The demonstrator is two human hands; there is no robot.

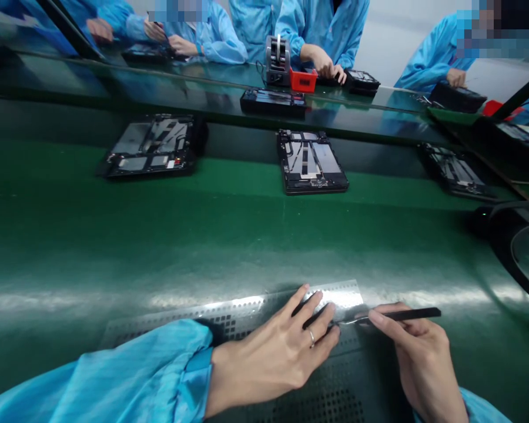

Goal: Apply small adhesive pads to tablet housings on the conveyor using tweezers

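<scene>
My left hand (282, 346) lies flat with fingers spread on a clear perforated plastic sheet (350, 296) that carries rows of small dark squares. A ring sits on one finger. In my right hand (423, 346) is a pair of tweezers (417, 314), pinched between thumb and fingers. Its dark end points right, and its thin metal tip reaches left to the fingertips of my left hand. Those fingers partly hide the tip, so I cannot tell whether it grips a piece. More dark squares (321, 405) show below my left hand.
Opened tablet-like devices lie across the green bench: one at left (154, 147), one in the middle (312, 161), one at right (458, 170). A black curved stand (506, 235) is at the right edge. Beyond are a tape dispenser (277, 61), a red bin (303, 80) and several co-workers in blue.
</scene>
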